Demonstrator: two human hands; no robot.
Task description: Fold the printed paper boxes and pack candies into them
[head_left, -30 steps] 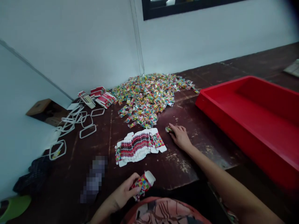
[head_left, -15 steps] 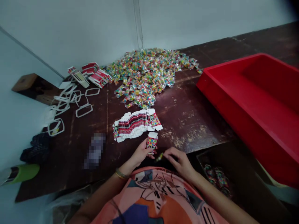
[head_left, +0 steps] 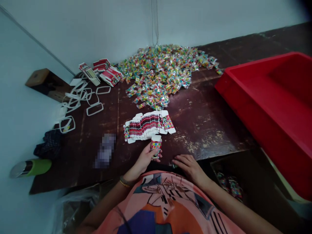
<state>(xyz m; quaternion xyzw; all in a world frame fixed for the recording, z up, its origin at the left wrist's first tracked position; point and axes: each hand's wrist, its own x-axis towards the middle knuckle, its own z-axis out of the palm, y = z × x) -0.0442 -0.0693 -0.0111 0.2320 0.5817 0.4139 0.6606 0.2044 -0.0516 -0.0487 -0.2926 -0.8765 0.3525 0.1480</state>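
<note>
My left hand (head_left: 145, 156) is closed around a small colourful printed candy box (head_left: 156, 146), held upright with its white top flap raised. Just right of it, at the table's front edge, my right hand (head_left: 188, 167) has its fingers curled over a small wrapped candy packet (head_left: 174, 166); only a greenish bit of it shows. Beyond both hands lies a fanned row of flattened candy boxes (head_left: 143, 126), overlapping one another. Behind that row spreads a large heap of wrapped candy packets (head_left: 168, 70) against the wall.
A big red tray (head_left: 246, 94) stands at the right. Below the table edge a carton (head_left: 253, 182) holds filled-looking packs. On the left are white band loops (head_left: 95, 109), stacked box bundles (head_left: 110, 75), a wooden box (head_left: 48, 84), dark cloth (head_left: 48, 144) and a green bottle (head_left: 40, 167).
My right hand has drawn slightly away from the box, its fingers now lower over the candy packet. My left hand still holds the box. The view has shifted a little.
</note>
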